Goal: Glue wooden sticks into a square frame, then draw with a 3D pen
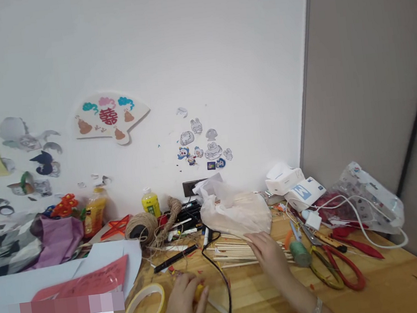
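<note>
My left hand [184, 305] rests low on the wooden table [396, 286], fingers curled over a small yellow object [199, 291] that I cannot make out clearly. My right hand [270, 255] lies flat with fingers stretched out on a pile of thin wooden sticks [230, 252], just in front of a translucent plastic bag [235, 211]. A silver bracelet [315, 311] shows on the right wrist. A black cable [222, 275] runs between the two hands.
A yellow tape roll [145, 309] lies left of my left hand. Red-handled scissors [337, 262], a green thread spool [300, 253], twine [141, 227], a black pen [175, 259], a yellow glue bottle [150, 202], white boxes [295, 187] and papers [57, 279] crowd the table by the stickered wall.
</note>
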Available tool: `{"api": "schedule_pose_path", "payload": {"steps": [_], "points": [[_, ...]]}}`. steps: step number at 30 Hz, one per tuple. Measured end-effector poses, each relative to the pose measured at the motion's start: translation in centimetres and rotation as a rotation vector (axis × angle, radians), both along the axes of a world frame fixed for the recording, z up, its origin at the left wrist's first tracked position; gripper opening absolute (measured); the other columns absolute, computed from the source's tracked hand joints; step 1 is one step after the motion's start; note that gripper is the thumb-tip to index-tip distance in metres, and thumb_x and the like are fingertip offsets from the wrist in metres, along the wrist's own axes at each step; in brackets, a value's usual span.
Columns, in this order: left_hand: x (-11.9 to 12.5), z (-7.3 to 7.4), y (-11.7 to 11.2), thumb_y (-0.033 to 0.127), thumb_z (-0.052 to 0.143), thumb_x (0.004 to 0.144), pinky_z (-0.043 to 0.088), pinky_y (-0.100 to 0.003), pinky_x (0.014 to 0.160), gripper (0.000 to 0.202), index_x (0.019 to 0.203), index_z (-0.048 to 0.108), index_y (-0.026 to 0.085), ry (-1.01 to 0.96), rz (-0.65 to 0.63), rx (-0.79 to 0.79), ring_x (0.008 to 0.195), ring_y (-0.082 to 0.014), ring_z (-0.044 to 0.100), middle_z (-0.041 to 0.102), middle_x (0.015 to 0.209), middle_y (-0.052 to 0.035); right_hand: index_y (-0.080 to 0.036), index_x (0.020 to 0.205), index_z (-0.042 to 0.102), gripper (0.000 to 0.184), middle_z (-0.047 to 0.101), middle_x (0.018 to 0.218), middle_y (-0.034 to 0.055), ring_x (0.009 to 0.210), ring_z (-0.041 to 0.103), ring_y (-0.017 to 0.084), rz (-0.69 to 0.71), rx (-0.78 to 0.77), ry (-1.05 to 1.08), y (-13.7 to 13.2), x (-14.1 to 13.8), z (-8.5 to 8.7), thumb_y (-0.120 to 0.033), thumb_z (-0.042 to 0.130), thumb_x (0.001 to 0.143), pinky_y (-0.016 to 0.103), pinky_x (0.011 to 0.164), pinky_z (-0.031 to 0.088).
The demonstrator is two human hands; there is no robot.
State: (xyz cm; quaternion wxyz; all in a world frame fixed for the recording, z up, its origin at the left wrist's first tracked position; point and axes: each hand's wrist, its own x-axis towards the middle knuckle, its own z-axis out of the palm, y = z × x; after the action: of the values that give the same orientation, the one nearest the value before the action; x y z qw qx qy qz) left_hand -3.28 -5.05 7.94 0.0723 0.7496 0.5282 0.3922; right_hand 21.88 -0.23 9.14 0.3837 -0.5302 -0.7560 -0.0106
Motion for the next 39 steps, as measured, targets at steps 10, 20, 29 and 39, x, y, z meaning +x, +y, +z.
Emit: {"api": "schedule_pose_path", "payload": {"steps": [10, 20, 29, 39], "points": [[5.9, 1.2, -1.5, 0.064, 0.047, 0.077, 0.047, -0.036, 0.091, 0.058, 0.109, 0.067, 0.019, -0.435, -0.370, -0.461, 0.101, -0.0273, 0.062, 0.069, 0.110, -0.0140, -0.020, 0.098, 0.067, 0.047, 0.074, 0.088, 0.0092, 0.091, 0.065, 0.026, 0.524, -0.448, 1.084, -5.0, -4.9, 2.5, -0.061, 0.053, 0.081, 0.039, 0.087, 0.044], [6.6, -0.5, -1.7, 0.078, 0.059, 0.054, 0.022, -0.021, 0.041, 0.061, 0.067, 0.058, 0.018, -0.751, -0.295, -0.698, 0.043, -0.0076, 0.032, 0.041, 0.051, 0.0064, -0.018, 0.074, 0.066, 0.045, 0.056, 0.058, -0.0020, 0.058, 0.051, 0.014, 0.319, -0.289, 1.233, -2.8, -3.1, 2.6, -0.062, 0.069, 0.065, 0.024, 0.057, 0.041], [3.5, 2.3, -1.4, 0.073, 0.053, 0.064, 0.015, -0.023, 0.040, 0.054, 0.053, 0.047, 0.020, -0.482, -0.347, -0.831, 0.037, -0.0065, 0.025, 0.034, 0.041, 0.0089, -0.020, 0.068, 0.050, 0.047, 0.031, 0.044, -0.0116, 0.039, 0.024, 0.006, 0.337, -0.379, 1.339, -0.2, -1.1, 1.4, -0.063, 0.067, 0.066, 0.018, 0.039, 0.024], [1.1, 3.6, -0.3, 0.075, 0.059, 0.053, 0.017, -0.021, 0.037, 0.056, 0.052, 0.050, 0.020, -0.489, -0.194, -0.784, 0.032, -0.0062, 0.027, 0.035, 0.034, 0.0092, -0.021, 0.069, 0.051, 0.049, 0.040, 0.043, -0.0101, 0.040, 0.035, 0.008, 0.266, -0.307, 1.410, 1.2, 0.7, 0.9, -0.064, 0.072, 0.058, 0.021, 0.042, 0.034]]}}
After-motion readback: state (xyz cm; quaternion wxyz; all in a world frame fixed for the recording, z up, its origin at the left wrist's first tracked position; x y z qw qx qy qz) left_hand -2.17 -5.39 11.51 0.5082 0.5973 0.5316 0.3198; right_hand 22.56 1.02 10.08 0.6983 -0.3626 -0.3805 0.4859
